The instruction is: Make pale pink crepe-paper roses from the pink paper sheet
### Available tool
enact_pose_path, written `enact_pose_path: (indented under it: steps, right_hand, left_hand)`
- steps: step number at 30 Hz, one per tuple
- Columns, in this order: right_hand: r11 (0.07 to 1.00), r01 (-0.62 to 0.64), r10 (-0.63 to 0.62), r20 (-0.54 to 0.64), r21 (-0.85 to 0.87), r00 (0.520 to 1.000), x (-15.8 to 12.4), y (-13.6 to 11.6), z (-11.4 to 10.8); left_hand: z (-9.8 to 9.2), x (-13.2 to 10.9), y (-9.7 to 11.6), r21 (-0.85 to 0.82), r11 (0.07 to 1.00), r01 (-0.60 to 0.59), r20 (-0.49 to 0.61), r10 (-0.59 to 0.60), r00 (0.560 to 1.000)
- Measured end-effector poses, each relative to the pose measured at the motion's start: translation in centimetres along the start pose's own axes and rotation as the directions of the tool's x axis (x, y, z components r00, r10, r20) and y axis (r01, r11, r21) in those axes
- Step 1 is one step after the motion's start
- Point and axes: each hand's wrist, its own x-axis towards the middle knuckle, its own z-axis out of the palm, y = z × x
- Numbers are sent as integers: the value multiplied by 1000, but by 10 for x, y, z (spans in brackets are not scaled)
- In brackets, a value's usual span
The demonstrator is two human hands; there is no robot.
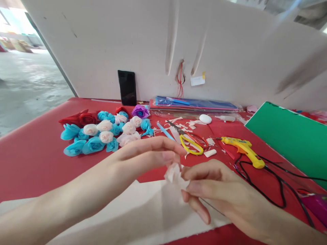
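A small pale pink paper flower [175,175] is between my two hands over the table's near part. My right hand [212,185] pinches its base between thumb and fingers, and a thin dark stem runs down to the right below that hand. My left hand [150,158] comes over from the left, thumb and fingertips closed at the flower's top edge. Its fingertips are partly hidden behind the petals. Beneath both hands lies a long sheet of pale paper [114,217] on the red table.
Finished blue flowers [94,144], white flowers [104,126] and a purple flower [140,111] lie left. Beyond my hands are scissors [191,144] among paper scraps. A yellow glue gun [242,148] with black cable and a green board [288,139] stand right. A phone [127,87] leans on the wall.
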Motion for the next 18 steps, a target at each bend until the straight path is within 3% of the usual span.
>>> enact_pose_path:
  steps: [3, 5, 8, 10, 14, 18]
  right_hand:
    - [997, -64, 64, 1, -48, 998, -1, -3, 1]
    - [994, -94, 95, 8, -57, 995, 0, -4, 2]
    - [988, -147, 149, 38, -57, 988, 2, -3, 1]
    - [984, -169, 172, 51, -60, 984, 3, -3, 0]
    - [979, -192, 197, 83, -61, 977, 3, -1, 0]
    - [972, -235, 232, 90, 23, 969, 3, 2, 3]
  left_hand:
    - [-2, 2, 0, -134, 984, 114, 243, -79, 967]
    - [-1, 1, 1, -225, 959, 175, 326, -96, 941]
    - [-2, -3, 2, -223, 955, 195, 348, -108, 931]
    - [-6, -7, 3, -135, 975, 177, 354, -119, 928]
    - [-14, -12, 2, 119, 991, 64, 371, -104, 923]
    - [-11, -13, -3, 151, 988, -14, 349, -40, 936]
